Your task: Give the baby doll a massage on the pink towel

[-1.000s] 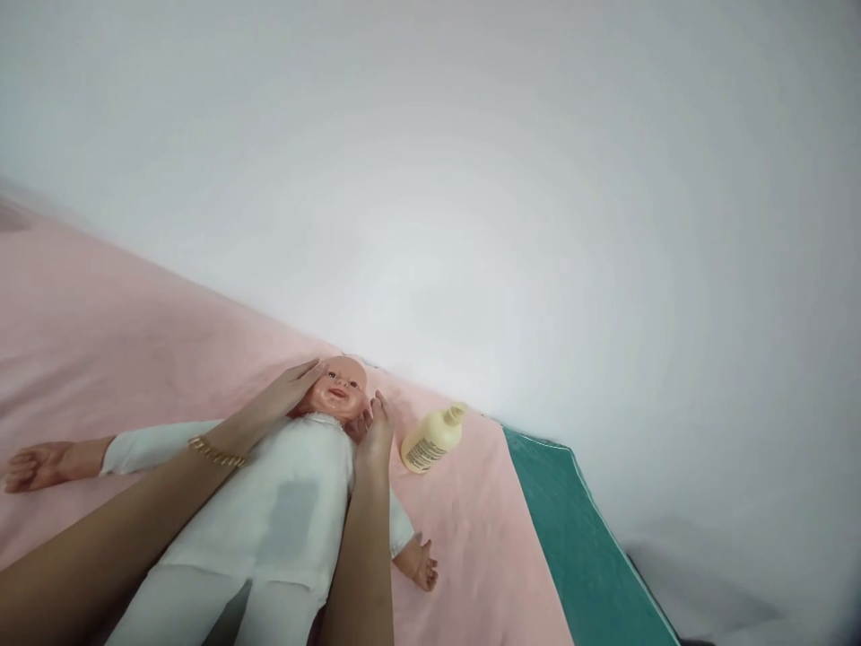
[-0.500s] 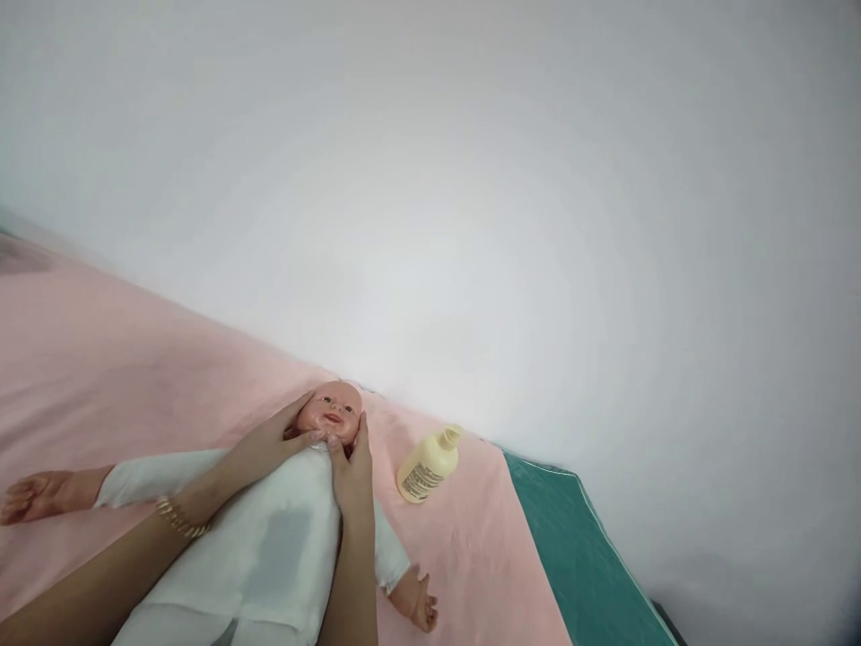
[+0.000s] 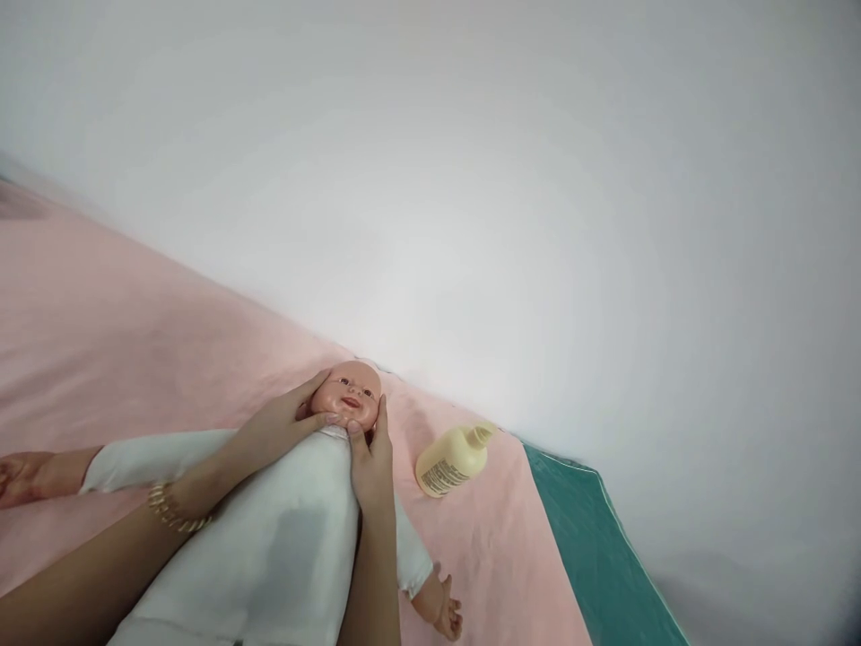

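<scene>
Since a second ago, the left hand (image 3: pixel 273 437) and right hand (image 3: pixel 372 471) have brought their thumbs (image 3: pixel 315 423) to the baby doll's chin (image 3: pixel 345 416).

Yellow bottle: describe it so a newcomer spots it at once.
Start at the pink sheet, where a doll in white lies on its back. Just right of the person's right hand is the yellow bottle. Its pale yellow colour and dark print set it apart from the doll.

Soft light whitens the wall (image 3: pixel 430 233) around centre, duller toward three o'clock; a blurry shadow (image 3: pixel 713 588) lies at four. The doll (image 3: pixel 350 393), toward eight, shines faintly; the sheet (image 3: pixel 501 547) looks smeared.
</scene>
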`<state>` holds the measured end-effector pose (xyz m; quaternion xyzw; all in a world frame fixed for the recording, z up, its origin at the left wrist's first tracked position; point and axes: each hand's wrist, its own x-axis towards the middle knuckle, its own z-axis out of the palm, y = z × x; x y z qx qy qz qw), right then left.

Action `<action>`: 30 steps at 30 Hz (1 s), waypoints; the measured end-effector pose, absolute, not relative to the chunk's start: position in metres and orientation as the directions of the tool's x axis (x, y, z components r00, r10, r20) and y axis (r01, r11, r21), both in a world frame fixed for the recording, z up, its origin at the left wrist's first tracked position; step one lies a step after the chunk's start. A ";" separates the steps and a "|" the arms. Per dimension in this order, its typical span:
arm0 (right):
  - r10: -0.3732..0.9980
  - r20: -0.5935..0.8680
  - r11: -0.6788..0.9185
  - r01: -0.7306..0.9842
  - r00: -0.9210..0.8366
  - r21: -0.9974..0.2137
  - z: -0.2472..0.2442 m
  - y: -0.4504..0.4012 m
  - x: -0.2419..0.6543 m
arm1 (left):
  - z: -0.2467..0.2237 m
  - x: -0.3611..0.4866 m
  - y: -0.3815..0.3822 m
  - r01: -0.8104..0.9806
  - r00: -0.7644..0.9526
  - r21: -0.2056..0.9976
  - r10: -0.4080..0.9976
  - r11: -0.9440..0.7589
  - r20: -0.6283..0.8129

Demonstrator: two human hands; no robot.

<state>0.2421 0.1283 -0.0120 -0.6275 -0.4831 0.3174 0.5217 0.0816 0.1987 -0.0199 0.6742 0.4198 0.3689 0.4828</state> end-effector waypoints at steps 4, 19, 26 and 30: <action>0.944 0.118 0.029 0.281 0.307 -0.959 -0.011 0.127 0.246 | -0.017 0.079 0.202 0.239 0.389 0.950 0.916 -0.201 0.096; 0.952 0.072 -0.021 0.297 0.297 -0.955 -0.007 0.123 0.250 | -0.003 0.079 0.190 0.173 0.370 0.967 0.922 -0.188 0.113; 0.941 0.088 -0.010 0.286 0.327 -0.958 -0.009 0.127 0.242 | -0.009 0.088 0.192 0.089 0.335 0.979 0.931 -0.183 0.143; 0.933 0.077 -0.031 0.294 0.351 -0.955 -0.008 0.127 0.239 | -0.016 0.087 0.198 0.156 0.347 0.964 0.925 -0.216 0.151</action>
